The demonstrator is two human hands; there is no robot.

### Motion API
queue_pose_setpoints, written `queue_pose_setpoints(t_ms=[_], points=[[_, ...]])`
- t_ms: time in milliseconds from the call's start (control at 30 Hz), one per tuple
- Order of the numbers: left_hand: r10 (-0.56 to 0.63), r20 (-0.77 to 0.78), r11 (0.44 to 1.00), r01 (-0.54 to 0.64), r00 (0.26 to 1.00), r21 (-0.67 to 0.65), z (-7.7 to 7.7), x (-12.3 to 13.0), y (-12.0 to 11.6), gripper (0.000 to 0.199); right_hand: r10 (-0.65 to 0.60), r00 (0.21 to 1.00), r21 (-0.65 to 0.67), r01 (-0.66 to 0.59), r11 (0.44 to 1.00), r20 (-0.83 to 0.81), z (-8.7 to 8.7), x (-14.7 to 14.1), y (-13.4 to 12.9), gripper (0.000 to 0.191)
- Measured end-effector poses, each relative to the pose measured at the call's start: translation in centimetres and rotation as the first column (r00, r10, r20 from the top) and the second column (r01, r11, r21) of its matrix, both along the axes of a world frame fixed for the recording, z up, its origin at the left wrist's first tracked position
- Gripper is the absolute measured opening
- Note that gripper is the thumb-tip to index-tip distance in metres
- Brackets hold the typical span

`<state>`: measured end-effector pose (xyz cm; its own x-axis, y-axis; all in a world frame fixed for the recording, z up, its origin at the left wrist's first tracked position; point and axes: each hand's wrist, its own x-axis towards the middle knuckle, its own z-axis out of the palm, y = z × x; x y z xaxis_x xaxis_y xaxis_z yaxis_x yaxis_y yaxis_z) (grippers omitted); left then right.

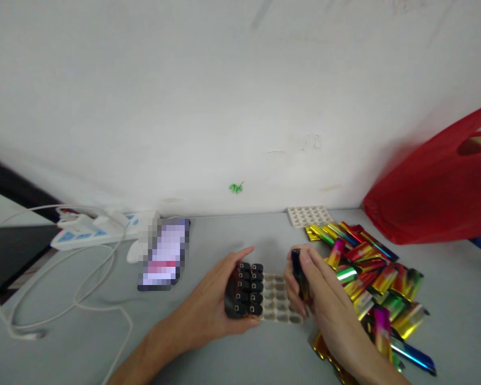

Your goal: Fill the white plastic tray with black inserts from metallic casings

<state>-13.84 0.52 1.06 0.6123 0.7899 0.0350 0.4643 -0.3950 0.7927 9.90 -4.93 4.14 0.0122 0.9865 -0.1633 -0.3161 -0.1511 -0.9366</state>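
A flat tray (278, 305) with rows of small oval pockets lies on the grey bench (208, 235), near the front edge and between the two hands. Its left part is filled with two columns of black-capped lighters (248, 289) standing upright side by side; the pockets to the right of them are bare.

The left hand (220, 299) cups the filled end of the tray, with the thumb stretched along the far side of the black caps and the fingers (240, 320) curled in under the near side, so it grips tray and lighters together.

The right hand (324, 299) is at the tray's right edge. Its fingers (304, 283) are pinched narrow around one dark blue lighter (296, 267), held roughly upright just above the bare pockets. Whether it touches the tray cannot be told.

Just beyond that hand, to the right, a loose pile of shiny lighters (369, 278) in gold, red, green, pink and blue is spread over the bench, some reaching under the wrist. A second, pale tray (308, 215) lies behind the pile against the white wall (224, 107). A red plastic bag (436, 187) sits at the far right.

To the left, well apart from the hands, a phone (164, 254) lies with its screen lit, and behind it a white power strip (92, 227) with a white cable (64, 299) looping over the bench.
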Motion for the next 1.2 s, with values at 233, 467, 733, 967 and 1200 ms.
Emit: queue_pose_setpoints(t_ms=[233, 467, 733, 967, 1200], points=[[0.018, -0.005, 1.000, -0.018, 1.000, -0.014, -0.2, 0.0, 0.0, 0.118, 0.003, 0.948, 0.197, -0.069, 0.978, 0.319, 0.0, 0.3, 0.1, 0.026], [0.016, -0.006, 1.000, -0.016, 1.000, -0.020, -0.4, 0.1, -0.1, 0.123, -0.143, 0.792, 0.388, -0.126, 0.913, 0.593, -0.9, 0.5, 0.2, 0.010], [0.011, -0.020, 1.000, -0.011, 1.000, -0.017, -0.3, 0.1, -0.1, 0.125, -0.218, 0.676, 0.455, -0.194, 0.869, 0.704, -0.8, 0.6, 0.0, 0.016], [0.012, -0.021, 1.000, -0.013, 1.000, -0.009, -0.4, 0.0, -0.1, 0.127, -0.194, 0.646, 0.420, -0.217, 0.881, 0.739, -0.8, 1.0, 0.1, 0.018], [0.009, -0.021, 1.000, -0.009, 1.000, -0.020, -0.5, -0.1, -0.1, 0.125, -0.187, 0.656, 0.429, -0.230, 0.873, 0.732, -0.9, 0.9, 0.0, 0.016]])
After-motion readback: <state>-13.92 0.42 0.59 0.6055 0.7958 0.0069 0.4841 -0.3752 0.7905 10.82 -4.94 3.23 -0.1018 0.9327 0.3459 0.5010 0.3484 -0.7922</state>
